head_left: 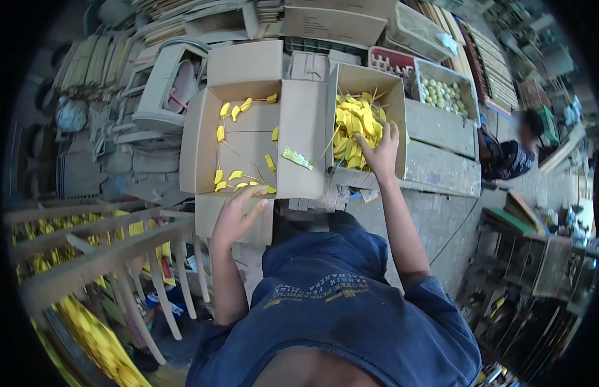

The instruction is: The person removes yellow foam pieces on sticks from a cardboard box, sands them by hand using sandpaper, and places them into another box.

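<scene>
My right hand [382, 157] is over the near right side of a cardboard box [402, 97] heaped with yellow banana-shaped pieces [355, 122], some on thin sticks. Its thumb and fingers are apart at the edge of the heap, and I see nothing held between them. My left hand [237, 218] is at the near edge of a second, wider cardboard box [191, 142], its fingers stretched out and thumb apart. Close to those fingertips lies one yellow piece [270, 189]. More yellow pieces on sticks are scattered along this box's sides. A small green-and-yellow packet [297, 158] lies on its right flap.
Beyond the right box stands a crate of pale round items [442, 97], with a red crate [391, 59] beside it. A wooden rack [106, 258] is close on my left. Another person [509, 151] is at the right. A grey wooden chair-like frame [170, 84] stands at the far left.
</scene>
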Action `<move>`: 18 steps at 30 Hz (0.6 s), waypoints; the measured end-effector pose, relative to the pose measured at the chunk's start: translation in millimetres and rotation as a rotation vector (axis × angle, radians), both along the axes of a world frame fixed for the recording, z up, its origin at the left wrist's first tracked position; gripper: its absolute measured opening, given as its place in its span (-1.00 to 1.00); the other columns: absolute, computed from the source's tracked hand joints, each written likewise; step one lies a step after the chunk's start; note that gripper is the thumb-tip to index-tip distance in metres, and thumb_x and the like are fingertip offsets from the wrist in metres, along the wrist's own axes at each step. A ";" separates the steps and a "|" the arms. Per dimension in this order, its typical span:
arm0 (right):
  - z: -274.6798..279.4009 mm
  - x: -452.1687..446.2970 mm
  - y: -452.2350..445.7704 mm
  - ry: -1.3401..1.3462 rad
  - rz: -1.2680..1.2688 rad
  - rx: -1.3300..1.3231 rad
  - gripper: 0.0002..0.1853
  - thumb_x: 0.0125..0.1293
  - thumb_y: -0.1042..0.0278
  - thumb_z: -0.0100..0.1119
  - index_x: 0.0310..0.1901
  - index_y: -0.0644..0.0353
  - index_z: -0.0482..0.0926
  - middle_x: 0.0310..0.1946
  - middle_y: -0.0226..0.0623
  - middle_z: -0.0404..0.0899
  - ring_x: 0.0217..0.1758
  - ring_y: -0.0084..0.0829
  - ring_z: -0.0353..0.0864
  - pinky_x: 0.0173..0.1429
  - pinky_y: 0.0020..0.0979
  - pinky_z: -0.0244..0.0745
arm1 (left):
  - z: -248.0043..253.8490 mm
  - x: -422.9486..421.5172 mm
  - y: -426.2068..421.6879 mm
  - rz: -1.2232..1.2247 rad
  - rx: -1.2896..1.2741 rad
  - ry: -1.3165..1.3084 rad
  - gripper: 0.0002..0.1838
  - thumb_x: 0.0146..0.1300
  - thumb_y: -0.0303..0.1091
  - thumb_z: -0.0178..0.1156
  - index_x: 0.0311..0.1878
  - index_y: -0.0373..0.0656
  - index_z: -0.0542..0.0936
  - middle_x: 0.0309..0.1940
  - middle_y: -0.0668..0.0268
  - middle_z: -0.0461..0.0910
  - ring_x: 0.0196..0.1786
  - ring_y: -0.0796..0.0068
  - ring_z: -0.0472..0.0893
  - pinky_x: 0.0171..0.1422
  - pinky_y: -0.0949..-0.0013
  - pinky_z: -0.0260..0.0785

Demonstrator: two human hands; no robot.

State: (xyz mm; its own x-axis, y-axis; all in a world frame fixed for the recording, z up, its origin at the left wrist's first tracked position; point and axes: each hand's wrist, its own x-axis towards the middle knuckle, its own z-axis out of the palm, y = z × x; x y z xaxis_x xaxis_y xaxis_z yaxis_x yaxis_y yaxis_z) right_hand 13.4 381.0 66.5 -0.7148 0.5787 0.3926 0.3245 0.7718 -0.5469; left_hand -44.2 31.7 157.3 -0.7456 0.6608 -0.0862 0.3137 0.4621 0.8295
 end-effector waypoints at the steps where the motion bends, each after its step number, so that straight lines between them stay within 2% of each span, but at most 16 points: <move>1: 0.2 -6.7 10.9 -0.074 0.021 -0.031 -0.26 0.02 0.01 0.43 0.17 0.19 0.33 0.17 0.28 0.26 0.28 0.20 0.24 0.29 0.00 0.24 | 0.3 5.8 9.4 0.032 -0.003 0.006 -0.69 0.24 -0.35 0.20 -0.01 -0.32 0.53 -0.15 0.07 0.62 -0.02 0.16 0.60 0.11 0.29 0.38; 2: -9.1 -13.1 23.7 -0.134 0.038 -0.074 -0.07 -0.09 -0.17 0.44 0.30 -0.02 0.24 0.23 0.42 0.13 0.35 0.29 0.12 0.35 0.03 0.19 | -2.6 12.3 18.6 0.042 0.019 -0.031 -0.69 0.24 -0.35 0.20 -0.01 -0.33 0.53 -0.15 0.07 0.62 -0.03 0.17 0.60 0.11 0.30 0.38; 3: -9.3 -17.9 30.3 -0.142 0.075 -0.079 -0.07 -0.09 -0.17 0.44 0.30 -0.02 0.24 0.23 0.42 0.13 0.35 0.29 0.12 0.35 0.03 0.19 | -5.9 20.3 27.6 0.055 0.041 -0.073 -0.69 0.25 -0.35 0.20 -0.01 -0.33 0.53 -0.15 0.07 0.62 -0.05 0.19 0.60 0.10 0.31 0.39; 4: -8.2 -23.4 36.4 -0.243 0.088 -0.144 -0.01 -0.14 -0.20 0.46 0.34 -0.13 0.19 0.27 0.45 0.05 0.38 0.29 0.07 0.36 0.02 0.18 | -8.3 27.0 37.5 0.069 0.038 -0.133 -0.69 0.24 -0.37 0.21 -0.01 -0.34 0.52 -0.16 0.09 0.62 -0.06 0.28 0.61 0.08 0.34 0.39; 5: -6.4 -30.7 43.5 -0.339 0.097 -0.201 0.06 -0.20 -0.22 0.48 0.38 -0.24 0.14 0.30 0.48 -0.02 0.41 0.28 0.03 0.37 0.01 0.16 | -10.6 34.1 48.2 0.103 0.040 -0.129 -0.69 0.24 -0.37 0.21 -0.01 -0.34 0.52 -0.16 0.09 0.62 -0.06 0.28 0.61 0.08 0.34 0.39; 6: -17.6 -36.0 52.3 -0.344 0.137 -0.180 0.14 -0.28 -0.29 0.49 0.41 -0.33 0.09 0.30 0.45 0.00 0.39 0.30 0.06 0.37 0.02 0.18 | -13.1 40.4 59.6 0.103 0.084 -0.151 -0.69 0.24 -0.38 0.21 -0.01 -0.34 0.52 -0.16 0.10 0.63 -0.06 0.31 0.61 0.08 0.35 0.40; 9: -18.6 -45.4 59.3 -0.438 0.222 -0.237 0.16 -0.29 -0.31 0.49 0.41 -0.31 0.08 0.29 0.45 0.01 0.38 0.31 0.08 0.38 0.00 0.17 | -26.9 52.1 89.1 0.129 0.123 -0.196 -0.69 0.24 -0.39 0.21 0.00 -0.34 0.51 -0.16 0.15 0.63 -0.07 0.41 0.61 0.08 0.38 0.40; 10: -28.7 -46.0 60.7 -0.449 0.218 -0.282 0.11 -0.29 -0.30 0.49 0.38 -0.24 0.16 0.25 0.38 0.12 0.33 0.28 0.17 0.34 -0.01 0.22 | -30.9 55.8 98.5 0.132 0.139 -0.209 -0.70 0.25 -0.40 0.20 0.00 -0.33 0.51 -0.16 0.15 0.63 -0.07 0.41 0.61 0.07 0.38 0.40; 11: -35.9 -48.0 62.5 -0.448 0.239 -0.280 0.11 -0.29 -0.30 0.49 0.38 -0.24 0.16 0.25 0.38 0.12 0.33 0.28 0.17 0.34 -0.01 0.22 | -35.0 57.2 109.4 0.133 0.159 -0.217 -0.70 0.25 -0.40 0.19 0.01 -0.33 0.51 -0.16 0.16 0.63 -0.07 0.41 0.61 0.07 0.38 0.40; 13: -41.4 -46.6 63.3 -0.517 0.260 -0.224 0.02 -0.27 -0.24 0.49 0.31 -0.14 0.26 0.17 0.25 0.26 0.23 0.21 0.30 0.27 -0.02 0.31 | -39.5 61.6 134.4 0.189 0.198 -0.207 -0.69 0.25 -0.36 0.20 0.00 -0.33 0.52 -0.17 0.13 0.63 -0.08 0.36 0.62 0.06 0.36 0.41; 14: -40.8 -44.3 61.5 -0.462 0.251 -0.197 -0.09 -0.25 -0.12 0.50 0.22 -0.06 0.34 0.08 0.11 0.38 0.12 0.13 0.39 0.21 -0.05 0.37 | -39.2 59.7 148.4 0.193 0.173 -0.182 -0.66 0.24 -0.33 0.21 0.02 -0.31 0.51 -0.12 0.12 0.60 -0.03 0.30 0.59 0.11 0.33 0.38; 16: -36.9 -43.4 58.0 -0.455 0.254 -0.219 -0.11 -0.26 -0.07 0.52 0.19 -0.02 0.37 0.03 0.10 0.43 0.09 0.09 0.44 0.19 -0.08 0.39 | -46.8 57.2 177.2 0.208 0.141 -0.159 -0.63 0.22 -0.30 0.22 0.04 -0.29 0.50 -0.08 0.10 0.57 0.02 0.25 0.56 0.16 0.31 0.35; 17: -35.5 -45.1 58.1 -0.446 0.241 -0.240 -0.14 -0.27 -0.02 0.54 0.15 0.01 0.40 -0.02 0.08 0.48 0.07 0.05 0.49 0.17 -0.11 0.41 | -61.0 52.3 193.4 0.194 0.138 0.009 -0.56 0.20 -0.27 0.24 0.11 -0.24 0.46 0.03 0.06 0.48 0.13 0.18 0.47 0.23 0.26 0.28; 18: -35.6 -46.6 60.4 -0.437 0.258 -0.259 -0.16 -0.27 0.05 0.51 0.16 0.02 0.41 -0.01 0.06 0.47 0.04 0.10 0.48 0.15 -0.09 0.43 | -73.5 47.1 208.1 0.176 0.131 0.177 -0.49 0.18 -0.23 0.25 0.18 -0.20 0.42 0.15 0.02 0.39 0.24 0.11 0.37 0.30 0.21 0.21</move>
